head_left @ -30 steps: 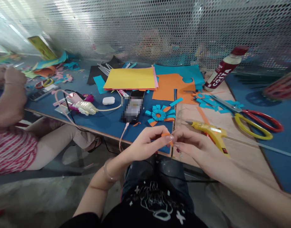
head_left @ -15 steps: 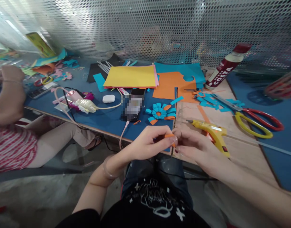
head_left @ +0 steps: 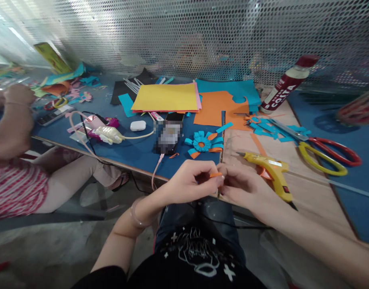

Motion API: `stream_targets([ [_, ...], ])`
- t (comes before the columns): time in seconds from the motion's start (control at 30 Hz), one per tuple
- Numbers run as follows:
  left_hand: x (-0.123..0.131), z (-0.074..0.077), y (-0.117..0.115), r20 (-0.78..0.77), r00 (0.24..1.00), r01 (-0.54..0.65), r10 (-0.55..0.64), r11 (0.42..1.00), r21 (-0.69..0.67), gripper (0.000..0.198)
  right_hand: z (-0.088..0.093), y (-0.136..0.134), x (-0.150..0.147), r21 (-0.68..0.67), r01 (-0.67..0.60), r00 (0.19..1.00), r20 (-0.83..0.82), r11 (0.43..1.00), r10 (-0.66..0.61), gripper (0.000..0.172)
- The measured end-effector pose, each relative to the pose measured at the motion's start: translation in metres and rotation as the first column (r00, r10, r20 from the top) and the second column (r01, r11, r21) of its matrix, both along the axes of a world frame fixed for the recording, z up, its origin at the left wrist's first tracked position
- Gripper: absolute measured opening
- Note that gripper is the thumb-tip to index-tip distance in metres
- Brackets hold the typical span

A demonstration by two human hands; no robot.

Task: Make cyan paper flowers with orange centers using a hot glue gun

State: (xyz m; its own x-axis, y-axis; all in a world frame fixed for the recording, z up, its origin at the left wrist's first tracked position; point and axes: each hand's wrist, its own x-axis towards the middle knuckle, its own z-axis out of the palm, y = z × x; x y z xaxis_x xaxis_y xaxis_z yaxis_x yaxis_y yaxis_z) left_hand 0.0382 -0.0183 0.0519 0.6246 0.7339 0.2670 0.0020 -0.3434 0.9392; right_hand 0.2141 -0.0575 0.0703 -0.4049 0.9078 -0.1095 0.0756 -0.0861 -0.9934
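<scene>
My left hand (head_left: 195, 181) and my right hand (head_left: 243, 185) meet fingertip to fingertip at the table's front edge. Between them is a small orange paper strip (head_left: 215, 175), pinched by both and mostly hidden by the fingers. Just beyond lies a paper flower (head_left: 201, 141) with blue and orange loop petals. A yellow glue gun (head_left: 270, 168) rests on its side right behind my right hand. Farther right are scissors (head_left: 321, 150) with one red and one yellow handle, their blades over blue paper scraps (head_left: 267, 129).
Yellow sheets (head_left: 166, 97), orange sheets (head_left: 213, 106) and blue sheets (head_left: 232, 86) lie at the back. A Costa bottle (head_left: 288, 85) stands at the back right. A phone (head_left: 169, 136) on a cable and a white earbud case (head_left: 138, 125) lie left of centre. Another person's arm (head_left: 14, 116) is at far left.
Both hands stay in place while the fingers shift slightly on the orange paper strip, and less of it shows now. The objects on the table have not moved.
</scene>
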Motion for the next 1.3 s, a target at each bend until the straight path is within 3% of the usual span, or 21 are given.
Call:
stream_targets([
  [0.43, -0.001, -0.004, 0.0, 0.077, 0.997, 0.027, -0.027, 1.0, 0.01, 0.026, -0.003, -0.001, 0.002, -0.044, -0.003, 1.0, -0.027, 0.999, 0.002, 0.006],
  [1.03, -0.004, -0.007, 0.0, 0.01, 1.0, 0.013, -0.013, 0.999, -0.03, 0.032, -0.007, -0.004, 0.003, -0.076, -0.029, 0.998, -0.064, 0.997, 0.024, 0.007],
  [1.17, -0.009, -0.008, 0.003, -0.009, 0.998, 0.067, -0.068, 0.992, -0.11, 0.033, -0.007, -0.003, 0.009, 0.037, 0.038, 0.998, 0.042, 0.999, -0.039, 0.005],
  [1.3, -0.011, -0.01, 0.007, -0.028, 0.992, 0.118, -0.125, 0.977, -0.175, 0.033, -0.002, 0.001, 0.015, 0.292, 0.104, 0.976, 0.154, 0.951, -0.155, 0.013],
])
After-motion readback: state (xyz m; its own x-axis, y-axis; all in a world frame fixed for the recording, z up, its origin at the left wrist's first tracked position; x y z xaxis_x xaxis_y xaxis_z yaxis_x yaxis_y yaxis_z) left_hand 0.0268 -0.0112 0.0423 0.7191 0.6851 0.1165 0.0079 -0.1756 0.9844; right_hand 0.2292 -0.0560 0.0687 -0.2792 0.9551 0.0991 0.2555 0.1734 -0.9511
